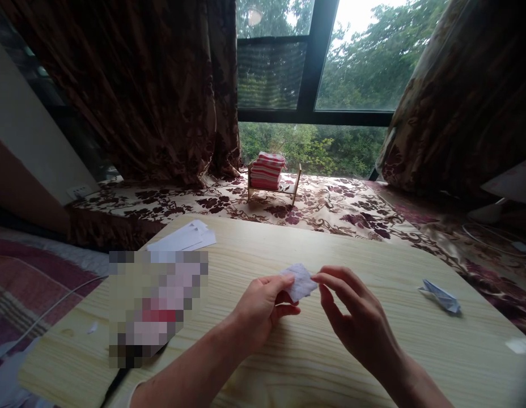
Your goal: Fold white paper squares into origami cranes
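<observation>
A small folded square of whitish-lilac paper (300, 281), set corner-up and showing crease lines, is held just above the light wooden table (263, 243). My left hand (263, 303) grips its left side, thumb on top and fingers beneath. At the paper's right corner my right hand (356, 311) pinches with the fingertips; the exact contact of its thumb is hard to make out. A folded paper piece (441, 296), bluish-white and pointed like a small boat, lies apart at the table's right.
White paper strips (182, 237) lie at the table's far left, beside a pixelated patch with a dark cable (118, 379) below. A paper scrap (92, 327) is at left. Behind, red-and-white striped folded cloths (267, 171) sit on a small rack on the patterned window ledge.
</observation>
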{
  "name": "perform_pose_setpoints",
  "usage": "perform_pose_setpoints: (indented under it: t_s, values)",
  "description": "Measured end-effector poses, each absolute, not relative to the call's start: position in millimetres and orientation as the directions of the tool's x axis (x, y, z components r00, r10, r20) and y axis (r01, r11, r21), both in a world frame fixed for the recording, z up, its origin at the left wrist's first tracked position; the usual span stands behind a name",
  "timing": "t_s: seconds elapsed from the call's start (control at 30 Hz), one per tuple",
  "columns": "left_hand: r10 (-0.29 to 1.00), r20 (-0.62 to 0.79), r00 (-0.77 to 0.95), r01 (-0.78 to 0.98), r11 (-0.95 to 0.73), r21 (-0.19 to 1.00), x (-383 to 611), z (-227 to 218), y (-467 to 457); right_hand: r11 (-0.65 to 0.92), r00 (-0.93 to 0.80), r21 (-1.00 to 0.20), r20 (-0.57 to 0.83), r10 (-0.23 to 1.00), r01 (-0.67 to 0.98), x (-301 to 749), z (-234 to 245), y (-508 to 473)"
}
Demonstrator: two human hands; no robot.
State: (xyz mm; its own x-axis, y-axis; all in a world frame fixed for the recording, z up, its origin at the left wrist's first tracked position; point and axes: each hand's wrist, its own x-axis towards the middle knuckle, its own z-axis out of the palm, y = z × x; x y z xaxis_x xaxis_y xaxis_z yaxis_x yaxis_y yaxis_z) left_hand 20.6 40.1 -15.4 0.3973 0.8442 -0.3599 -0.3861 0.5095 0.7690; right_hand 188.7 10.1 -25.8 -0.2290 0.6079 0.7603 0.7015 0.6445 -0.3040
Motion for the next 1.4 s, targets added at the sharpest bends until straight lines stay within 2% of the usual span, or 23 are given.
perform_pose_setpoints:
  t_s: [0.17,0.4,0.77,0.93,1.13,1.27,1.4]
  values:
    - [0.853,-0.41,0.324,-0.444,0.52,0.73,20.6,-15.9,42.3,0.654,-0.266,-0.234,0.778,0.57,0.719,182.6,-24.1,5.5]
    - [0.839,-0.353,0.414,-0.505,0.534,0.678,23.2,-14.8,39.3,0.623,-0.367,-0.053,0.768,0.525,0.78,171.3,-26.0,2.4]
    - [0.819,-0.353,0.453,-0.483,0.558,0.675,21.9,-14.4,38.5,0.598,-0.399,0.035,0.776,0.488,0.801,172.4,-21.8,3.8]
    - [0.804,-0.385,0.454,-0.448,0.579,0.681,21.1,-12.5,38.6,0.61,-0.359,-0.045,0.773,0.523,0.791,175.5,-23.5,4.7]
    - [0.824,-0.385,0.416,-0.358,0.538,0.763,19.6,-12.8,39.3,0.613,-0.286,-0.153,0.78,0.557,0.775,181.5,-28.8,6.1]
    - [0.825,-0.36,0.436,-0.321,0.516,0.794,20.3,-14.0,38.9,0.623,-0.275,-0.173,0.786,0.554,0.763,181.3,-28.4,5.4]
    - [0.857,-0.363,0.367,-0.292,0.476,0.83,21.1,-14.9,39.9,0.642,-0.299,-0.163,0.782,0.547,0.749,178.7,-27.6,5.6]
